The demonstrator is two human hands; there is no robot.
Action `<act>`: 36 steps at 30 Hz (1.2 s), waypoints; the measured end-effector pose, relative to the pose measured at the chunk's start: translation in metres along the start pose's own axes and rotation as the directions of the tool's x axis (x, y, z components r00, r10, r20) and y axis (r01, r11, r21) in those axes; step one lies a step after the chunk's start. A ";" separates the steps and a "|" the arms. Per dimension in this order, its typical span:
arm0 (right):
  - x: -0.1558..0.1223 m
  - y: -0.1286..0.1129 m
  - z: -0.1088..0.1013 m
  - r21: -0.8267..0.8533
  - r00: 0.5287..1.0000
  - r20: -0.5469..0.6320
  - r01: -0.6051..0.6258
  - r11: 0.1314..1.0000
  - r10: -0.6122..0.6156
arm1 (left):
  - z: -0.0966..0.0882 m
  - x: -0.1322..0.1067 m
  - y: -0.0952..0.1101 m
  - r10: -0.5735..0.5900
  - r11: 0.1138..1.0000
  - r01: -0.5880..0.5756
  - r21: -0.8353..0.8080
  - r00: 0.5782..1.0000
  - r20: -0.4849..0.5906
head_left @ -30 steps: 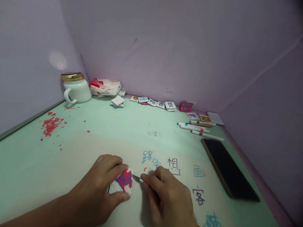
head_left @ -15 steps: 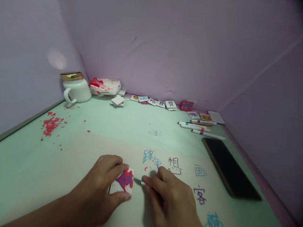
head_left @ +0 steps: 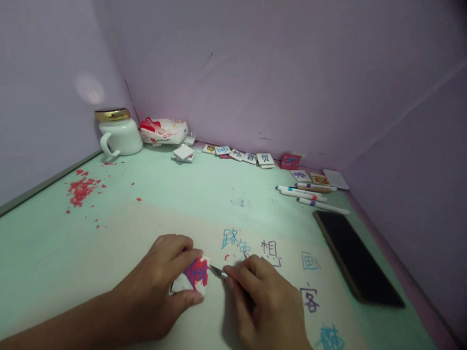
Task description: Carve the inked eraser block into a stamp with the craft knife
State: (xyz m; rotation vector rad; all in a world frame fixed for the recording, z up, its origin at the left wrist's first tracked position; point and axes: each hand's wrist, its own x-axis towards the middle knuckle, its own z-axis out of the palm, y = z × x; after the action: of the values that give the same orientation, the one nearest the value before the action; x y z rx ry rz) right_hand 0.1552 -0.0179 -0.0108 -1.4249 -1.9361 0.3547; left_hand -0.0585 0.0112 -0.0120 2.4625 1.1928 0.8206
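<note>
My left hand (head_left: 159,282) pins a small white square block (head_left: 193,279) to the pale sheet (head_left: 139,233), thumb on its near edge and fingers curled over its far edge. The block's top is covered with red and purple marks. My right hand (head_left: 263,309) is closed round a thin metal-tipped carving knife (head_left: 217,271). The blade tip sits at the block's right edge. Blue and purple characters (head_left: 271,253) are written on the sheet beside my right hand.
A black phone (head_left: 358,263) lies at the right. Several marker pens (head_left: 309,195) lie behind it. A row of small lettered tiles (head_left: 244,157) lines the back wall. A white lidded mug (head_left: 120,133), a crumpled packet (head_left: 164,131) and red shavings (head_left: 82,187) are at the left.
Both hands stay on the block and knife; the blade tip has shifted slightly along the block's right edge. The view has tilted a little.
</note>
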 end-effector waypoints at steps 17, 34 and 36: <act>0.004 0.002 -0.005 -0.077 0.995 0.060 0.085 0.993 -0.081 | -0.001 0.001 0.001 -0.032 0.999 0.033 -0.013 0.999 0.027; 0.004 -0.001 -0.006 -0.110 0.990 0.141 0.034 0.993 -0.018 | 0.003 0.000 -0.002 -0.013 0.999 0.013 -0.037 1.000 -0.002; 0.005 -0.002 -0.006 -0.109 0.991 0.129 0.036 0.993 -0.022 | 0.003 0.000 -0.002 -0.012 0.999 0.012 -0.032 1.000 0.000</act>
State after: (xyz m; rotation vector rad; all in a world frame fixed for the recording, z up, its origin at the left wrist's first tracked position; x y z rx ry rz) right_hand 0.1572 -0.0153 -0.0032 -1.4751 -2.1066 0.3361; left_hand -0.0577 0.0125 -0.0146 2.4279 1.1845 0.8306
